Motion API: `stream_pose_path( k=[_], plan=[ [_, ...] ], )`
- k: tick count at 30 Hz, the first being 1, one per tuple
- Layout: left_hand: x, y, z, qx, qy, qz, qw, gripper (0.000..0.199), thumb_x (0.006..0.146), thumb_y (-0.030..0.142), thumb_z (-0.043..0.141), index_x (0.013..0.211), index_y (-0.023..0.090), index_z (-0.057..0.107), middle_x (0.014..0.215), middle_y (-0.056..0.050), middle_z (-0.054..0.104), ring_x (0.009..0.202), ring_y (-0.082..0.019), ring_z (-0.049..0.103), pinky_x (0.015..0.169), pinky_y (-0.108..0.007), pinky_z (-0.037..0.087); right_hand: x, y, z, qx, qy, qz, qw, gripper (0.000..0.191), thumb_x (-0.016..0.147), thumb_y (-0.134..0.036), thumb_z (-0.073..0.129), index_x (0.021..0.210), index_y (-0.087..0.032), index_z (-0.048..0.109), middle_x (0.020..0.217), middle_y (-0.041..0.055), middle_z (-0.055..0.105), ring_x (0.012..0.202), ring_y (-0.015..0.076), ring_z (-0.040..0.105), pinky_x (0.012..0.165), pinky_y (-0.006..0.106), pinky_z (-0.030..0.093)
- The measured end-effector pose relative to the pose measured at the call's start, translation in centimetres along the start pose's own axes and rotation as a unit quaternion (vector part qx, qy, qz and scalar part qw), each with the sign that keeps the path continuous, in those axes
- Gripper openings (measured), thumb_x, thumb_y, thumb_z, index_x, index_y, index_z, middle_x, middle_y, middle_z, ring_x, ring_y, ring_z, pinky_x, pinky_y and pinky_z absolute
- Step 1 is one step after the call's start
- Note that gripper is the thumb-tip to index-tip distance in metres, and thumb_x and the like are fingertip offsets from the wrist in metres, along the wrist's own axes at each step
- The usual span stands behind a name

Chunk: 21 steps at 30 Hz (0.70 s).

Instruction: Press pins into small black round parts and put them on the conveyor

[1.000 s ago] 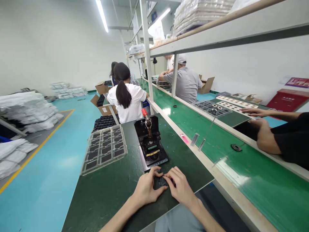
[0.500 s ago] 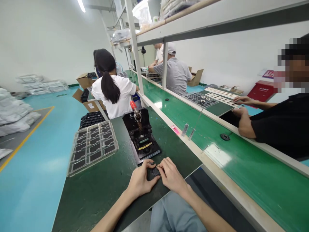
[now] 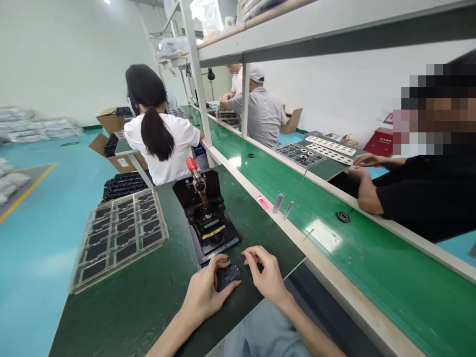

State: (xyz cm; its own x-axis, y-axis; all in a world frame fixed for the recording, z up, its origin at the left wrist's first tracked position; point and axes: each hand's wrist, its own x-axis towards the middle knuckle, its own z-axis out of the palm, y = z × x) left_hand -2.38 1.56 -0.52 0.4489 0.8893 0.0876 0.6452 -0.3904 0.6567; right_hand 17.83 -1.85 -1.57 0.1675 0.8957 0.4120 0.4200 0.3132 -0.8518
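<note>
My left hand (image 3: 206, 292) is curled over a small black plastic part (image 3: 228, 276) and holds it on the dark green bench mat (image 3: 111, 317). My right hand (image 3: 264, 270) sits just to the right of that part, apart from it, with the thumb and fingertips pinched together. Nothing shows between them, though a tiny item could be hidden. Beyond my hands stands a black bench press jig (image 3: 206, 218) with a red-tipped lever. To the left lies a clear plastic tray (image 3: 119, 238) holding rows of flat black pieces.
A green conveyor belt (image 3: 372, 263) runs along the bench's right side, with metal pieces on it. Across it, a co-worker's hands (image 3: 366, 163) rest near a tray of parts (image 3: 299, 154). Ahead sit people in white and grey shirts, with stacked black trays (image 3: 124, 186) and cardboard boxes (image 3: 111, 158).
My right hand has separated from the black part and moved right. My left hand stays on the part, now covering it more. The whole view has shifted as my head turned.
</note>
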Motion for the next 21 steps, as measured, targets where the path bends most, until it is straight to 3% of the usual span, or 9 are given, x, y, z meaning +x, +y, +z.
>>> stream_pose_path(
  k=[4,6,10,14,19,21],
  plan=[
    [0.1,0.3,-0.2,0.073,0.058,-0.014,0.996,0.057,0.076,0.058,0.082,0.117,0.030,0.054,0.101,0.002,0.080,0.066,-0.021,0.073,0.061,-0.031,0.054,0.5,0.5,-0.6,0.066,-0.001,0.055,0.996,0.034,0.108,-0.041,0.045,0.097,-0.018,0.067,0.081,0.0052,0.069,0.064,0.0134,0.064,0.059,0.024,0.053],
    [0.3,0.9,-0.6,0.090,0.062,-0.014,0.994,0.064,0.072,0.063,0.084,0.117,0.028,0.055,0.099,0.000,0.079,0.073,-0.023,0.075,0.064,-0.031,0.055,0.6,0.3,-1.1,0.081,0.015,0.070,0.994,0.037,0.108,-0.045,0.045,0.094,-0.018,0.067,0.083,0.0062,0.071,0.063,0.0132,0.064,0.059,0.024,0.055],
    [0.8,1.9,-1.8,0.068,0.006,0.001,0.998,0.073,0.070,0.067,0.085,0.121,0.025,0.055,0.100,0.000,0.077,0.070,-0.019,0.072,0.065,-0.029,0.054,0.4,-0.4,-2.0,0.080,0.053,0.082,0.992,0.036,0.105,-0.048,0.048,0.105,-0.018,0.068,0.098,0.0110,0.075,0.079,0.0169,0.069,0.074,0.030,0.060],
    [1.2,2.0,-2.8,0.035,-0.065,0.030,0.997,0.071,0.072,0.063,0.083,0.124,0.024,0.056,0.109,-0.001,0.075,0.067,-0.014,0.067,0.067,-0.027,0.052,0.1,-0.7,-2.4,0.104,0.028,0.094,0.990,0.030,0.105,-0.040,0.050,0.120,-0.017,0.062,0.086,0.0056,0.071,0.079,0.0164,0.066,0.077,0.031,0.057],
    [1.2,2.1,-2.9,0.039,-0.083,0.025,0.996,0.061,0.077,0.055,0.082,0.122,0.023,0.056,0.109,0.000,0.075,0.067,-0.013,0.066,0.066,-0.027,0.048,0.0,-1.0,-3.0,0.102,0.022,0.119,0.987,0.021,0.100,-0.027,0.044,0.091,-0.020,0.062,0.067,-0.0028,0.049,0.060,0.0133,0.047,0.057,0.025,0.042],
    [1.2,2.1,-2.7,0.044,-0.082,0.025,0.995,0.063,0.077,0.054,0.083,0.124,0.023,0.056,0.108,0.000,0.075,0.068,-0.014,0.066,0.066,-0.027,0.048,0.0,-1.3,-3.2,0.070,-0.016,0.105,0.992,0.023,0.099,-0.026,0.044,0.087,-0.020,0.062,0.065,-0.0037,0.044,0.057,0.0130,0.041,0.054,0.026,0.036]
  ],
)
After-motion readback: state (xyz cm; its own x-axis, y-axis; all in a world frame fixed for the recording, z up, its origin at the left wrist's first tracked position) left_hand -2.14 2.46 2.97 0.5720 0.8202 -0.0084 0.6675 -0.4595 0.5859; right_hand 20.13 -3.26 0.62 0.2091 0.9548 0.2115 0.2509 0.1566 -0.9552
